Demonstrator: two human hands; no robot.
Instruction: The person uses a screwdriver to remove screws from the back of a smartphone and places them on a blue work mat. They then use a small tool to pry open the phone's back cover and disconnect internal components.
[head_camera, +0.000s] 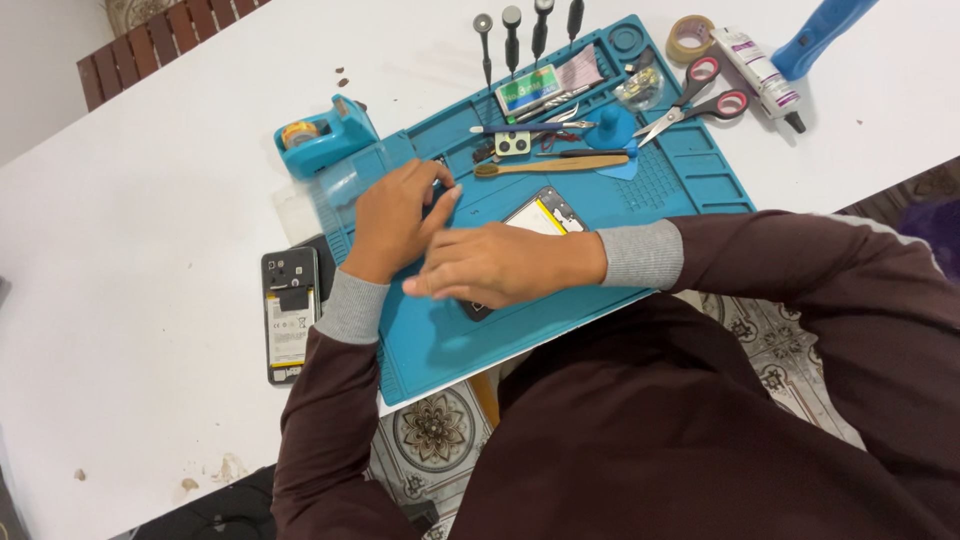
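Nearest the camera are the dark brown sleeves with grey ribbed cuffs, and past them the right hand (500, 265) lies flat, fingers together and pointing toward nine o'clock, pressing on an opened phone (540, 215) at the middle of the teal work mat (440, 345); it clasps nothing, it seems only to pin the phone so it will not slide. The phone shows a pale battery inside a thin dark frame, most of it hidden under the hand. At ten o'clock from it, the left hand (395, 220) is curled, fingertips bent down at the phone's far edge; whether it pinches a small part I cannot tell. The mat looks rubbery, with moulded trays and ridges that keep small pieces from rolling. At twelve o'clock lie a wooden-handled brush (550, 165), fine metal tweezers and a row of slim screwdrivers (525, 35), all within easy reach. At two o'clock sit red-handled scissors (700, 100). At nine o'clock, off the mat on the smooth white table (130, 250), a second phone (290, 315) rests with its back removed, and a blue tape dispenser (325, 135) stands at eleven o'clock.
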